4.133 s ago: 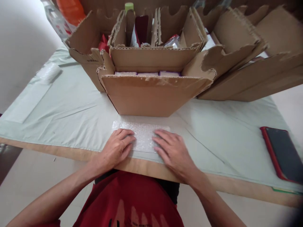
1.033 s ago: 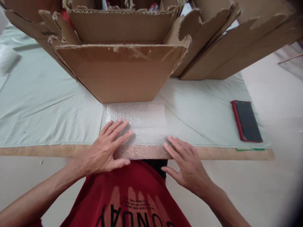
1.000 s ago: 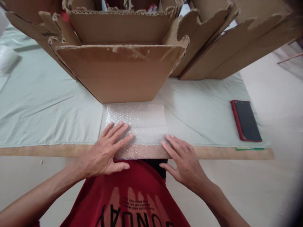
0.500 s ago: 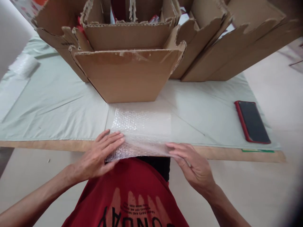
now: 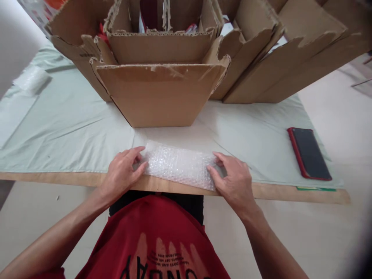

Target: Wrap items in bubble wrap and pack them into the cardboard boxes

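Note:
A folded strip of clear bubble wrap (image 5: 178, 164) lies crosswise at the table's front edge, slightly overhanging the wooden border. My left hand (image 5: 123, 168) holds its left end between thumb and curled fingers. At the opposite end, my right hand (image 5: 232, 176) grips the wrap in the same way, thumb toward me and fingertips on the far side. Whether anything is wrapped inside the folds cannot be made out. Just beyond the wrap stands a cardboard bin (image 5: 159, 97) with a low front and rough-cut edges.
More cut cardboard boxes (image 5: 261, 77) stand in a row behind, with red and white items partly visible inside. A phone in a red case (image 5: 310, 153) lies at the right. A roll of bubble wrap (image 5: 31, 79) rests far left on the pale green cloth (image 5: 72, 143).
The bubble wrap has been folded away from me into a narrower strip. Both hands have moved up from the table edge onto its ends.

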Tool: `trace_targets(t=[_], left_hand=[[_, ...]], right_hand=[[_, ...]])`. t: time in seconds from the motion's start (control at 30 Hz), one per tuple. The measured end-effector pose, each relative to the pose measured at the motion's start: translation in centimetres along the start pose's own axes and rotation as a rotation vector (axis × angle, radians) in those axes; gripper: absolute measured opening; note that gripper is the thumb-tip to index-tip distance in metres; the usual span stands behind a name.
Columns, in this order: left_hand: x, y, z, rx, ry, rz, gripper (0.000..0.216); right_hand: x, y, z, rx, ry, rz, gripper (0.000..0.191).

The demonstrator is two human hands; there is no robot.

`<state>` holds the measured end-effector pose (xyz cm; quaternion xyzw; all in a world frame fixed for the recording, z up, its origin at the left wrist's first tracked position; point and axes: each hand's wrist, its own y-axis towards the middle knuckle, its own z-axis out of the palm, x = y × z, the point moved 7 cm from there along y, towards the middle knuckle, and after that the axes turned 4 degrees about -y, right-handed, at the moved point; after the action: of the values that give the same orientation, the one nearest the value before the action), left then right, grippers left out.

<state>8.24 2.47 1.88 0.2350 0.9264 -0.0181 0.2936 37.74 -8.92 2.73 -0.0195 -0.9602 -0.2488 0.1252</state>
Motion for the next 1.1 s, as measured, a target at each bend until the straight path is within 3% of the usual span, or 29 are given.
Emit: trace_targets(t=[0.1, 0.17, 0.23, 0.3, 0.37, 0.47, 0.57, 0.63, 0.8, 0.9, 1.0, 1.1], left_hand=[[-2.0, -0.8, -1.2, -0.182, 0.143, 0.182, 0.041], [-4.1, -1.2, -1.1, -0.215, 0.163, 0.350, 0.036], [-5.9, -1.4, 0.2, -0.113, 0.148, 0.500, 0.030], [-6.4, -1.4, 1.9, 0.034, 0.128, 0.552, 0.023], [-5.9, -1.1, 3.0, 0.142, 0.082, 0.522, 0.021], [-4.5, -0.9, 2.8, 0.170, -0.075, 0.440, 0.022], [-3.0, -0.5, 0.8, 0.007, -0.115, 0.316, 0.021], [-1.8, -0.1, -0.4, -0.106, 0.009, 0.215, 0.019], [-0.3, 0.8, 0.1, -0.095, 0.228, 0.041, 0.032], [-0.9, 1.0, 1.5, -0.075, 0.166, 0.006, 0.018], [-2.0, 0.7, 2.1, -0.127, 0.016, -0.025, 0.007], [-2.4, 0.2, 1.9, -0.160, -0.245, -0.084, 0.005]], right_hand=[[0.8, -0.3, -1.0, -0.042, -0.074, -0.010, 0.031], [2.9, -0.1, -1.3, -0.048, -0.025, -0.055, 0.029], [5.5, 0.0, -0.4, 0.024, 0.073, -0.155, 0.027], [7.5, -0.5, 1.0, 0.162, 0.144, -0.272, 0.027], [7.2, -1.8, 1.7, 0.261, 0.153, -0.311, 0.029], [2.5, -4.0, -0.2, 0.193, 0.135, -0.146, 0.030], [-2.3, -5.3, -3.1, 0.085, 0.062, 0.027, 0.025], [-3.4, -4.9, -3.7, 0.067, 0.000, 0.050, 0.025], [-1.6, -1.7, 0.6, 0.132, -0.106, 0.052, 0.047], [0.5, -0.5, 2.6, 0.106, -0.085, -0.009, 0.035], [1.9, -0.4, 2.1, 0.054, 0.067, -0.020, 0.021], [1.4, -0.6, 0.6, -0.001, 0.256, 0.156, 0.014]])
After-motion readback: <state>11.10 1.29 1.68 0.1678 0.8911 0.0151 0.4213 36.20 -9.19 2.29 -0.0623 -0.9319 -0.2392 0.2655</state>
